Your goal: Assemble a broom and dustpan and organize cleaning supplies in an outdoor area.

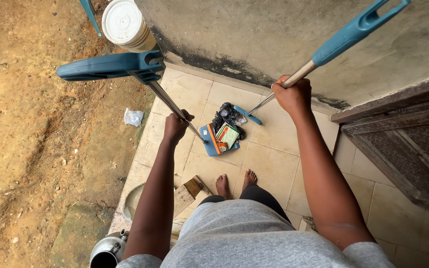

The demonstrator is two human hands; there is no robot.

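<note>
The person stood barefoot on pale tiles (269, 171), a metal kettle (106, 250) by the left leg. The left hand (176, 126) was wrapped tight around the dustpan pole (167, 101); the right hand (292, 95) was clenched around the broom pole (294, 79). Ahead of the toes, the blue dustpan (210, 143) lay flat on the tiles with a green packet (228, 135) on it, and black plastic (229, 115) touched the broom head (248, 115). Farther off, a white bucket (125, 22) stood by the wall (274, 34).

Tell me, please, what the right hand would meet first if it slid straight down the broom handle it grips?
Probably the broom's blue head, beside the black bag; the right hand has only bare handle below it.
</note>
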